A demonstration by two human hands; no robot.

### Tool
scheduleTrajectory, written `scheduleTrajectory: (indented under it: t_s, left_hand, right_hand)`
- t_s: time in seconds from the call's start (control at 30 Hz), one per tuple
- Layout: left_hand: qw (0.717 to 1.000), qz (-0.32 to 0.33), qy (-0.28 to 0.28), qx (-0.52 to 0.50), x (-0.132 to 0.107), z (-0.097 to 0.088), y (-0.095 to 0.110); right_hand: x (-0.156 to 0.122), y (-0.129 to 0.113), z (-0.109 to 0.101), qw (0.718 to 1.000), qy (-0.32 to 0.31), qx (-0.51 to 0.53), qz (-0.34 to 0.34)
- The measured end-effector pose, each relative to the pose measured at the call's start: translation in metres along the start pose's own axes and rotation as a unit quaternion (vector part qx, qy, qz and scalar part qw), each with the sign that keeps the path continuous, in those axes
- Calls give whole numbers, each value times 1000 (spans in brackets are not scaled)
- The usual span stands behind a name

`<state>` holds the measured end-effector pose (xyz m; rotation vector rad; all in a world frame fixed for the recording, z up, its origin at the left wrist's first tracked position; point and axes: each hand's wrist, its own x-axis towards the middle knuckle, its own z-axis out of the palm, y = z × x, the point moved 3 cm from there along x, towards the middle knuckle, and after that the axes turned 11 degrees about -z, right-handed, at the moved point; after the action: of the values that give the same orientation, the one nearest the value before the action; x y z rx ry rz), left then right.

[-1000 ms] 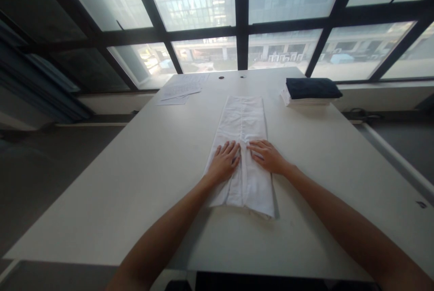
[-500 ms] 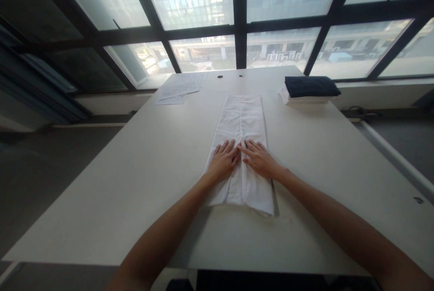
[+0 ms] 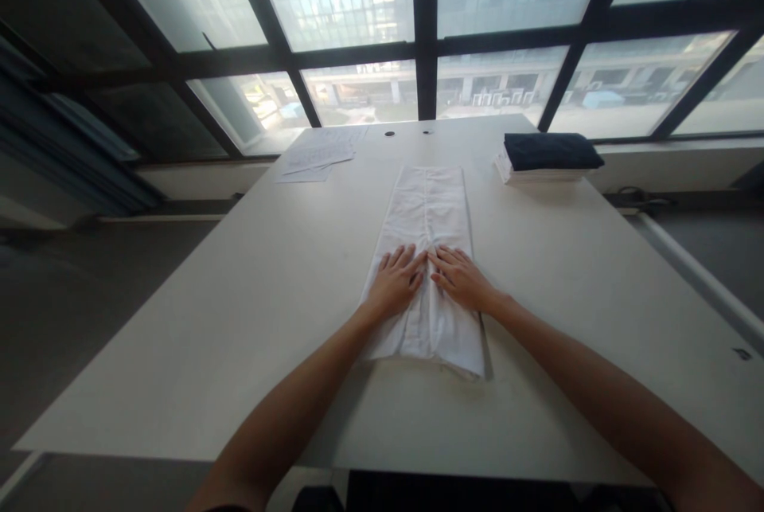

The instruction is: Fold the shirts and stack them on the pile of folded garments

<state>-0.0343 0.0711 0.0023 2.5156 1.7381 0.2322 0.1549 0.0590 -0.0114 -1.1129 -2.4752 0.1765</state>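
Observation:
A white garment (image 3: 428, 205), folded into a long narrow strip, lies lengthwise on the table in front of me. A seam or meeting line runs down its middle, and the cloth is slightly wrinkled. My left hand (image 3: 396, 283) rests flat on its left half, fingers outstretched. On the right half lies my right hand (image 3: 458, 277), also with its fingers extended. The two index fingertips meet or nearly meet at the middle line. What kind of garment it is cannot be made out for sure.
The white table (image 3: 239, 321) reaches to the windows. At its back right sits a stack of folded cloth with a dark navy piece (image 3: 552, 151) on top. Paper sheets (image 3: 316, 155) lie at the back left. A small dark mark (image 3: 742, 354) shows near the right edge.
Both hands stay on the white garment at nearly the same place, with the fingertips slightly closer at the middle line. The whole view has shifted slightly.

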Motion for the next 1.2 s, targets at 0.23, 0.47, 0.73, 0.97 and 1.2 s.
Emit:
scheduleTrajectory:
  t_s: [0.23, 0.47, 0.73, 0.97, 1.2]
  left_hand:
    - [1000, -1, -2, -3, -1, -1, 0]
    - [1000, -3, 3, 3, 0, -1, -1]
    - [1000, -2, -5, 1, 0, -1, -1]
    - [1000, -2, -1, -1, 0, -1, -1]
    - [1000, -1, 1, -1, 0, 0, -2]
  right_hand:
    - [2, 4, 0, 998, 36, 53, 14]
    - [-2, 20, -20, 935, 203, 276, 97]
    - [-39, 58, -58, 811, 423, 205, 350]
    - [-52, 81, -85, 855, 229, 9, 466]
    - [-69, 101, -91, 860, 116, -30, 497]
